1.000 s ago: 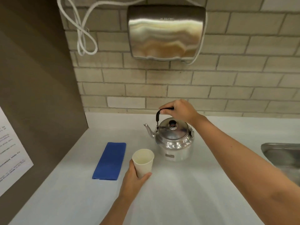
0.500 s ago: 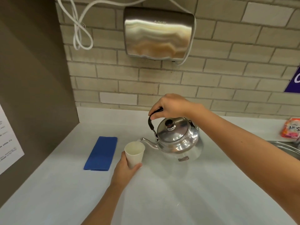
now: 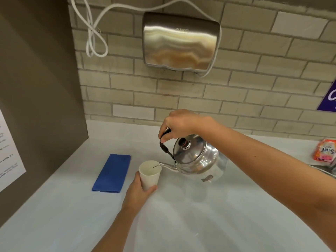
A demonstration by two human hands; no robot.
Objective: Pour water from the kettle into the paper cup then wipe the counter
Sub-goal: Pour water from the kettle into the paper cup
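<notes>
Pouring now, centre of the frame: kettle [image 3: 195, 159] tipped far more steeply than a second ago, lifted off the counter [image 3: 181, 215] where it was sitting upright, spout reaching over the rim of the paper cup [image 3: 150, 174]. Right hand [image 3: 179, 122] wrapping tight round the black handle; left hand [image 3: 138, 192] closing around the cup's lower wall, steadying it just left of the kettle. Probably water starting to run, though hard to tell. Blue cloth [image 3: 112, 172] lying flat, left of centre, waiting for the wipe.
</notes>
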